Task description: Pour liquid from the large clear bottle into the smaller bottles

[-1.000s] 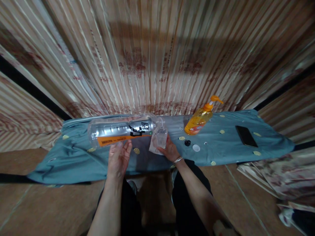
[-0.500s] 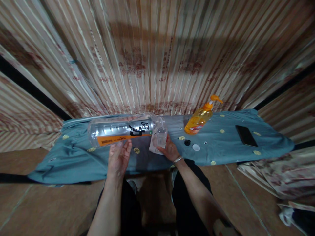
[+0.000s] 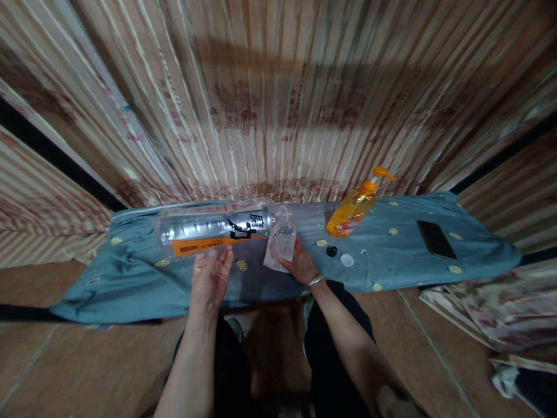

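Observation:
A large clear bottle with a silver and orange label lies on its side in the air, its mouth to the right. My left hand holds it from below, fingers partly hidden behind it. The mouth is over a small clear container, which my right hand grips from its right side. Under the container lies a pale folded tissue. Clear liquid seems to be inside the container. Right of my right hand are a black cap and a white round lid.
An orange pump bottle stands on the blue-green cloth, right of centre. A dark phone lies farther right. Behind the cloth hangs a striped curtain. Dark bars run along both sides.

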Demonstrator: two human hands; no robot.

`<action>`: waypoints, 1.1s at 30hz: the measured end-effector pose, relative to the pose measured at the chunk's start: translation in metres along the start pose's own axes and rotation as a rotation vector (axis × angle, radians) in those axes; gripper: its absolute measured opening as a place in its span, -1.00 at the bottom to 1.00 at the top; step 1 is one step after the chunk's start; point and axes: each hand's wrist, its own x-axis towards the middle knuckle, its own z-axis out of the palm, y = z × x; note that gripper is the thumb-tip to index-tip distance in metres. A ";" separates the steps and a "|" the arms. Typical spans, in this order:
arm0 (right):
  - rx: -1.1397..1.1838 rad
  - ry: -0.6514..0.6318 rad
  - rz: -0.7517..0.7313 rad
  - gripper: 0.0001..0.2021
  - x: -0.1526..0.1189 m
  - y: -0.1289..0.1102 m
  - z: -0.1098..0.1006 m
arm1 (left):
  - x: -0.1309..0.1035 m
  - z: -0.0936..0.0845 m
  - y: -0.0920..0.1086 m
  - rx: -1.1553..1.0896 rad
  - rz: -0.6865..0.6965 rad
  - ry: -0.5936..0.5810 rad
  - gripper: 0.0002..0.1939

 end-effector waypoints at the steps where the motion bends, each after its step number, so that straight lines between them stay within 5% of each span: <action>1: 0.008 0.004 -0.004 -0.07 0.000 0.000 0.000 | 0.000 0.000 0.000 0.003 0.001 -0.001 -0.52; 33: 0.020 -0.021 0.021 -0.03 0.000 -0.001 -0.002 | -0.001 0.004 0.003 -0.016 -0.025 -0.003 -0.54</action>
